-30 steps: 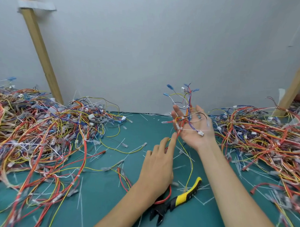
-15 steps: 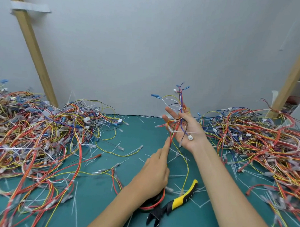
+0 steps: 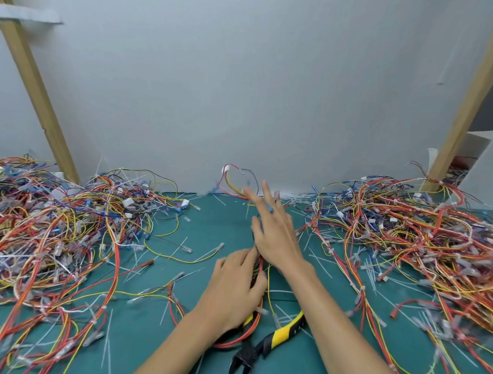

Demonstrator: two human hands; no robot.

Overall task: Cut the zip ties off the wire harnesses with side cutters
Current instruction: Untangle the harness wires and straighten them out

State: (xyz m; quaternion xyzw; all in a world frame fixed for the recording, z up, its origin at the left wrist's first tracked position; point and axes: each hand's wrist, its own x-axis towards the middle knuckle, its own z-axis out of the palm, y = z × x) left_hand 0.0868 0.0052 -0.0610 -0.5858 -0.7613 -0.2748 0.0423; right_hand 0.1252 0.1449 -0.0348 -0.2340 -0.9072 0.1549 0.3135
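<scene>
- Since half a second ago the right hand (image 3: 277, 238) has turned palm down and dropped toward the bench (image 3: 210, 222), taking the wire harness (image 3: 234, 183) down with it.
- Its looped end now pokes out beyond the right fingers (image 3: 266, 193), which are straight and spread, resting over the wires rather than gripping them.
- Left hand (image 3: 233, 290): fingers curled round the harness's lower red and yellow strands.
- Side cutters (image 3: 273, 340) lie untouched on the bench just beside the left wrist, jaws apart, with a red loop draped over one handle.
- Risk: lifting the cutters could drag that loop, or a blind reach could meet the open jaws.
- Risk: the loosely held harness could slide into the left pile (image 3: 56, 236) or right pile (image 3: 405, 234) and tangle.
</scene>
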